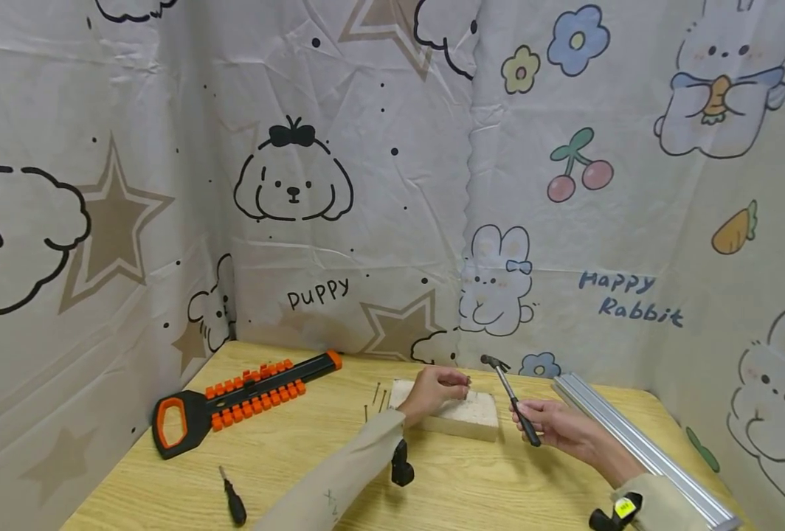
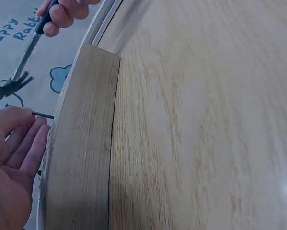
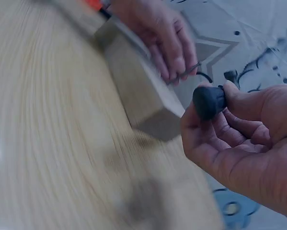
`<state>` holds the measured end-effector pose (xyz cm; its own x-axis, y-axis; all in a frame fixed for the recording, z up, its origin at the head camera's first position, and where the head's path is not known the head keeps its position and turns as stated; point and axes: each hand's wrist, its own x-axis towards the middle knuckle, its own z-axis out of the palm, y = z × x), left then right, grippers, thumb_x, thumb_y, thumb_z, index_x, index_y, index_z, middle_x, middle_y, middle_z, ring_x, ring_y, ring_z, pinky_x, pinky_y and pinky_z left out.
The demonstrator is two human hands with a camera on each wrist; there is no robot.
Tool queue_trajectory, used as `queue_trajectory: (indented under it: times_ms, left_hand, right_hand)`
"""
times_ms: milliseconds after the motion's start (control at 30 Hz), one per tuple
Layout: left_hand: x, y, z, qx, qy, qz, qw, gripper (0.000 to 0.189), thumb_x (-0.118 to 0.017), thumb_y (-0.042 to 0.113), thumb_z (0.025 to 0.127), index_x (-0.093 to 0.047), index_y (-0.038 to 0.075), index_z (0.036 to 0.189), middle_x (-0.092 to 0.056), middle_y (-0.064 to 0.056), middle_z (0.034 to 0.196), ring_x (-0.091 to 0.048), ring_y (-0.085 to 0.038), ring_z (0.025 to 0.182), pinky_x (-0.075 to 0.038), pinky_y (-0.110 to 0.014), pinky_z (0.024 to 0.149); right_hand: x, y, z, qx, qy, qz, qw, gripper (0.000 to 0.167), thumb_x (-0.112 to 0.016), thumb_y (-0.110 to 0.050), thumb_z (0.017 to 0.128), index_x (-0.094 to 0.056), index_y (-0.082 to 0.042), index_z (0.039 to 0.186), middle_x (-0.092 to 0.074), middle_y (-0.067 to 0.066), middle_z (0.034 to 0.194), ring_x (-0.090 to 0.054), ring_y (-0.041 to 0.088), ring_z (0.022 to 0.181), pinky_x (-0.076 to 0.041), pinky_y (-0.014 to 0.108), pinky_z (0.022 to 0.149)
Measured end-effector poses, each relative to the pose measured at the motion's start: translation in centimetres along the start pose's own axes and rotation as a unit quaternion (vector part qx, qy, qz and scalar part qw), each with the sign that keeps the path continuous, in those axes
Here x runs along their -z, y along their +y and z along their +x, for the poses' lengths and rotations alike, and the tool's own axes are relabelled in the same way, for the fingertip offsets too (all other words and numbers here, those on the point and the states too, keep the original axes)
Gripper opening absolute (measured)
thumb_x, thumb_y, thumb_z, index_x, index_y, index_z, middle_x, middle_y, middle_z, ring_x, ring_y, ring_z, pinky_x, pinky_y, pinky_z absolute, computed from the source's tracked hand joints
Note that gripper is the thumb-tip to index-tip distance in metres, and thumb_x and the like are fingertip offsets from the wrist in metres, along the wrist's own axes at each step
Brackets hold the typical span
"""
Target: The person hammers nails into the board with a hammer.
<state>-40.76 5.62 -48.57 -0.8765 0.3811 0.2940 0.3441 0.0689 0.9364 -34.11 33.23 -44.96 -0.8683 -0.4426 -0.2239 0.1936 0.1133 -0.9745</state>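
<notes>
My left hand point(image 1: 431, 392) is over the top of a pale wooden block point(image 1: 459, 426). In the left wrist view, its thumb and fingers pinch a thin dark nail point(image 2: 43, 115), whose tip points toward the block's top face. My right hand point(image 1: 565, 428) grips a claw hammer point(image 1: 507, 383) by its black handle, to the right of the block. The hammer's head is raised, up and away from the hand. Seen from the right wrist, the black handle end point(image 3: 209, 102) sits between thumb and fingers.
Several loose nails point(image 1: 375, 393) lie left of the block. A black and orange rack-like tool point(image 1: 253, 398) rests farther left, with a black-handled screwdriver point(image 1: 233, 503) nearer the front. A silver metal rail point(image 1: 645, 446) runs along the right side. Printed cloth point(image 1: 379, 184) hangs behind the table.
</notes>
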Motion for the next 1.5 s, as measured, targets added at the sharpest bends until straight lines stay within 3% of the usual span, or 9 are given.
queue_trajectory:
  times_ms: [133, 333, 500, 733, 900, 1067, 1133, 1300, 1500]
  left_hand:
    - [0.9, 0.6, -0.8, -0.011, -0.006, 0.028, 0.9995, 0.019, -0.074, 0.001, 0.096, -0.077, -0.001, 0.114, -0.078, -0.017, 0.111, -0.075, -0.026, 0.097, -0.059, -0.021, 0.079]
    - [3.9, 2.2, -2.0, -0.012, -0.003, 0.046, 0.9989, 0.020, -0.071, 0.004, 0.099, -0.075, 0.000, 0.119, -0.075, -0.020, 0.118, -0.072, -0.029, 0.103, -0.061, -0.031, 0.085]
    - [7.4, 2.6, -3.0, -0.006, 0.024, 0.082, 0.9963, 0.021, -0.069, 0.001, 0.100, -0.074, -0.002, 0.119, -0.074, -0.024, 0.120, -0.072, -0.031, 0.103, -0.062, -0.038, 0.088]
    - [11.8, 1.7, -5.0, 0.011, 0.071, 0.140, 0.9875, 0.016, -0.068, -0.002, 0.099, -0.076, -0.002, 0.113, -0.074, -0.023, 0.113, -0.071, -0.033, 0.100, -0.061, -0.035, 0.081]
    - [13.3, 1.1, -6.4, 0.038, 0.087, 0.200, 0.9752, 0.012, -0.071, -0.002, 0.096, -0.074, -0.004, 0.108, -0.075, -0.017, 0.102, -0.071, -0.030, 0.092, -0.060, -0.037, 0.074]
    - [13.5, 0.8, -7.2, 0.074, 0.076, 0.245, 0.9636, 0.014, -0.074, 0.000, 0.093, -0.072, -0.007, 0.106, -0.072, -0.014, 0.094, -0.068, -0.023, 0.081, -0.057, -0.034, 0.068]
    - [13.2, 0.8, -7.4, 0.089, 0.069, 0.265, 0.9577, 0.017, -0.076, 0.002, 0.092, -0.071, -0.007, 0.105, -0.072, -0.015, 0.092, -0.067, -0.023, 0.080, -0.057, -0.035, 0.068]
    - [12.6, 1.0, -7.8, 0.126, 0.070, 0.311, 0.9392, 0.018, -0.082, 0.007, 0.087, -0.068, -0.004, 0.093, -0.070, -0.013, 0.087, -0.060, -0.019, 0.071, -0.051, -0.033, 0.063]
    - [12.0, 0.8, -8.0, 0.131, 0.070, 0.331, 0.9318, 0.030, -0.087, 0.013, 0.084, -0.059, 0.004, 0.078, -0.057, -0.005, 0.073, -0.047, -0.016, 0.063, -0.036, -0.026, 0.057]
  right_hand:
    - [-0.7, -0.6, 0.1, 0.043, 0.039, -0.133, 0.9894, 0.031, -0.052, -0.017, 0.112, -0.061, 0.011, 0.122, -0.066, 0.004, 0.100, -0.063, 0.013, 0.091, -0.056, 0.029, 0.075]
    - [-1.4, -1.3, 0.1, 0.125, 0.137, -0.286, 0.9400, 0.025, -0.053, -0.008, 0.110, -0.063, 0.014, 0.114, -0.065, 0.011, 0.093, -0.061, 0.012, 0.081, -0.052, 0.026, 0.067]
    - [-1.8, -1.5, 0.3, 0.114, 0.192, -0.298, 0.9279, 0.026, -0.056, -0.007, 0.109, -0.064, 0.016, 0.119, -0.068, 0.018, 0.098, -0.065, 0.018, 0.085, -0.055, 0.027, 0.068]
    - [-2.1, -1.5, 0.2, 0.123, 0.218, -0.333, 0.9091, 0.028, -0.058, -0.008, 0.108, -0.064, 0.016, 0.122, -0.070, 0.019, 0.100, -0.066, 0.025, 0.088, -0.055, 0.027, 0.068]
    - [-2.5, -1.3, 0.5, 0.162, 0.234, -0.377, 0.8816, 0.025, -0.062, -0.003, 0.104, -0.066, 0.015, 0.121, -0.069, 0.013, 0.092, -0.060, 0.015, 0.078, -0.051, 0.025, 0.062]
    - [-2.7, -1.4, 0.8, 0.191, 0.250, -0.409, 0.8565, 0.026, -0.066, 0.000, 0.101, -0.067, 0.015, 0.122, -0.073, 0.015, 0.097, -0.065, 0.017, 0.082, -0.054, 0.025, 0.064]
    - [-2.8, -1.5, 0.8, 0.187, 0.255, -0.414, 0.8536, 0.027, -0.067, -0.002, 0.101, -0.067, 0.014, 0.123, -0.073, 0.016, 0.101, -0.068, 0.021, 0.087, -0.055, 0.026, 0.065]
    - [-2.8, -1.9, 0.7, 0.176, 0.252, -0.398, 0.8645, 0.029, -0.067, -0.007, 0.102, -0.066, 0.012, 0.124, -0.072, 0.017, 0.103, -0.068, 0.023, 0.089, -0.058, 0.026, 0.068]
    - [-2.7, -1.9, 0.6, 0.178, 0.249, -0.351, 0.8849, 0.034, -0.066, -0.011, 0.104, -0.065, 0.011, 0.130, -0.072, 0.019, 0.111, -0.070, 0.021, 0.095, -0.061, 0.027, 0.076]
